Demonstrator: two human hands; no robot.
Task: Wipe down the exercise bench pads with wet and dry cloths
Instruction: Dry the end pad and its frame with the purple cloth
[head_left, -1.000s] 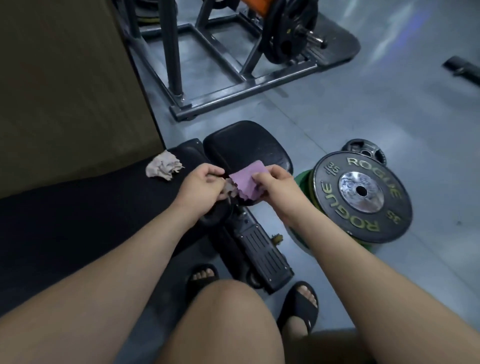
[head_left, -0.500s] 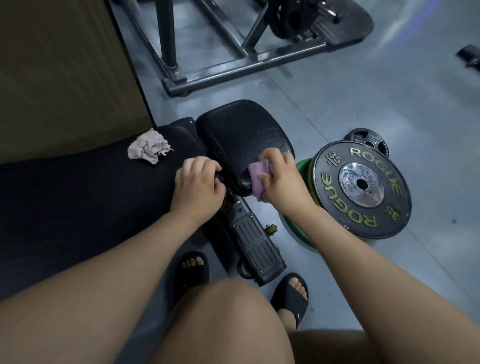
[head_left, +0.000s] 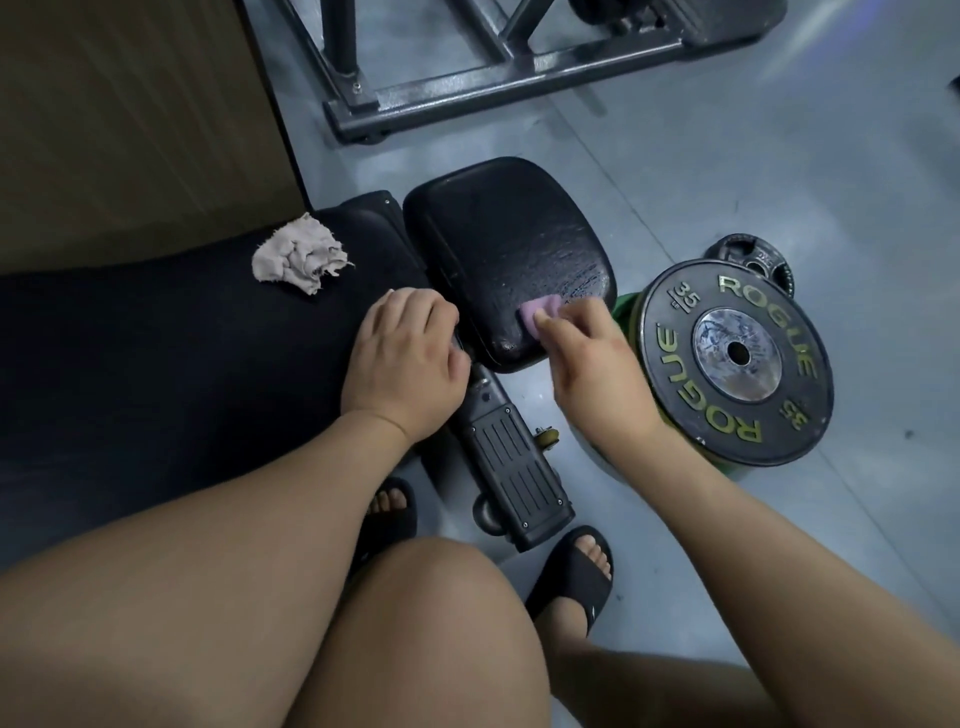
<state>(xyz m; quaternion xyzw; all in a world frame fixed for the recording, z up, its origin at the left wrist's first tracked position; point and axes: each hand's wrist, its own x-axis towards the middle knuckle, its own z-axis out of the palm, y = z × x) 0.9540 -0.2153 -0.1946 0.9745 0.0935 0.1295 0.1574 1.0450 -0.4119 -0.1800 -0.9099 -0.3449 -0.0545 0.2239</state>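
A small black seat pad (head_left: 498, 244) sits at the bench's end, its near right part shiny with wet streaks. My right hand (head_left: 587, 358) pinches a folded pink cloth (head_left: 537, 314) against the pad's near edge. My left hand (head_left: 408, 364) rests with curled fingers on the bench frame, in the gap between the seat pad and the long black back pad (head_left: 156, 374). A crumpled beige cloth (head_left: 298, 254) lies loose on the back pad's far end.
A black 35 lb weight plate (head_left: 737, 358) lies on a green plate right of the seat pad, a smaller plate behind it. A grey steel rack base (head_left: 498, 88) crosses the floor beyond. A brown wall panel (head_left: 130, 119) stands at left. My sandalled feet flank the bench foot (head_left: 511, 473).
The pink cloth went from being held spread between both hands to being folded in my right hand alone. It now presses on the seat pad's near edge. My left hand dropped onto the frame.
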